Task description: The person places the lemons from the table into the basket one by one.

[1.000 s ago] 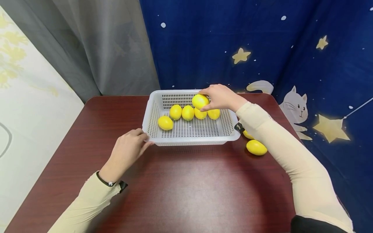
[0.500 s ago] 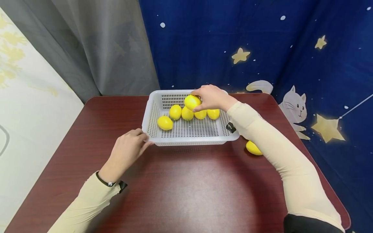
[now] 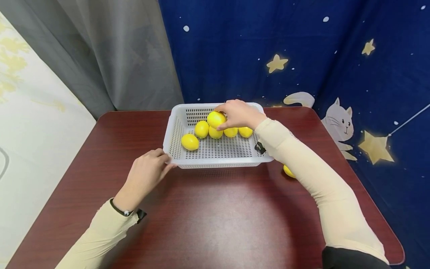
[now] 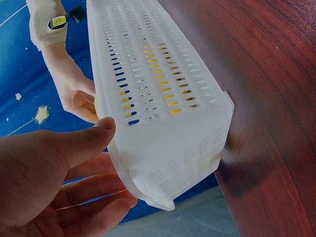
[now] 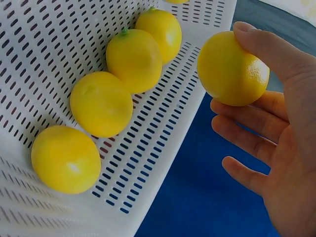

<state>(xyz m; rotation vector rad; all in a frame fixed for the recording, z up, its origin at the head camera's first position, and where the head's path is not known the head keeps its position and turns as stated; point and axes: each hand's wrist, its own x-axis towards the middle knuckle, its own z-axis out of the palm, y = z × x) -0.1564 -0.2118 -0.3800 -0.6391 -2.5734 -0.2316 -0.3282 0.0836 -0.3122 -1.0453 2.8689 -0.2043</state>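
- Lemon [image 3: 216, 120] sits in your right hand [image 3: 240, 113], pinched between thumb and fingers, above the basket and toward its far wall.
- Your right wrist view shows the thumb on one side of that fruit and fingers on the other; the lowest finger stands off it.
- Your left hand [image 3: 147, 169] grips the near left corner of the white basket [image 3: 215, 161]; your thumb presses its wall just under the rim, the other fingers bent behind the corner.
- The basket has slotted walls and floor, and stands on the reddish-brown table [image 3: 215, 216].
- Inside it you have five lemons [image 3: 202, 129]: four lined up along the far side, one nearer you on the left. Two show green stem nubs in your right wrist view.
- One more, the table lemon [image 3: 288, 171], lies right of the basket, partly hidden by your right sleeve [image 3: 312, 179].
- Your right wrist carries a black device with a yellow label [image 4: 59, 21]; its dark marks are too small to read.
- Your left wrist wears a dark band [image 3: 119, 209] with a pale bead.
- Behind the table, a blue curtain [image 3: 228, 48] bears printed stars and a cat, beside a grey curtain [image 3: 134, 56].
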